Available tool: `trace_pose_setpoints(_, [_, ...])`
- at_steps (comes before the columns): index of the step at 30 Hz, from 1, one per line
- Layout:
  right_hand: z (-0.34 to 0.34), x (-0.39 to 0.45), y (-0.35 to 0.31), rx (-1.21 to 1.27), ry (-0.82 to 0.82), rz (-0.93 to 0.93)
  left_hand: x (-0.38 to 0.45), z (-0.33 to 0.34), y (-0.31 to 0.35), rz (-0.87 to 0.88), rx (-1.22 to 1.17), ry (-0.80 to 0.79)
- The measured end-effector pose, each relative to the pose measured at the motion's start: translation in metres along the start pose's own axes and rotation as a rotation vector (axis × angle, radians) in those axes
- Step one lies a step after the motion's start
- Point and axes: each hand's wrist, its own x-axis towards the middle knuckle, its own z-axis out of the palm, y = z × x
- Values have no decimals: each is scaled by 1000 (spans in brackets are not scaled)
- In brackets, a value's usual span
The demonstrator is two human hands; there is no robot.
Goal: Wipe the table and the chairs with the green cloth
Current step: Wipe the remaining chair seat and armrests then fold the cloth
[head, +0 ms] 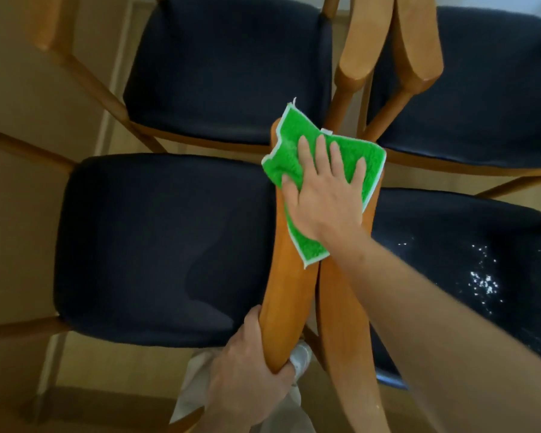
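The green cloth (297,142), white-edged, is draped over the far ends of two wooden chair backrests that stand back to back. My right hand (325,189) lies flat on the cloth with fingers spread, pressing it onto the left backrest (286,295) and the right backrest (341,314). My left hand (247,373) grips the near end of the left backrest. The near left chair has a dark blue seat (156,245). White crumbs (484,282) are scattered on the near right chair's dark seat (450,232).
Two more wooden chairs with dark seats stand beyond, far left seat (228,64) and far right seat (487,85), their backrests (388,39) also back to back. Tan floor (19,89) shows on the left. A white shoe (300,357) shows under the near backrest.
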Motion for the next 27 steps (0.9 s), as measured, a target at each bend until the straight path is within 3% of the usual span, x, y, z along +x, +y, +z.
trace_pose_setpoints(6, [-4, 50, -14, 137, 34, 6, -1, 2, -1, 9, 23, 55])
trace_pose_setpoints(15, [20, -79, -23, -70, -47, -206, -5, 2, -3, 47, 3, 80])
trace_pose_setpoints(19, [28, -105, -27, -75, -69, -179, -5, 0, -2, 74, -11, 78])
trace_pose_setpoints(27, [4, 15, -29, 3, 25, -114, -2, 6, -8, 108, 49, 120])
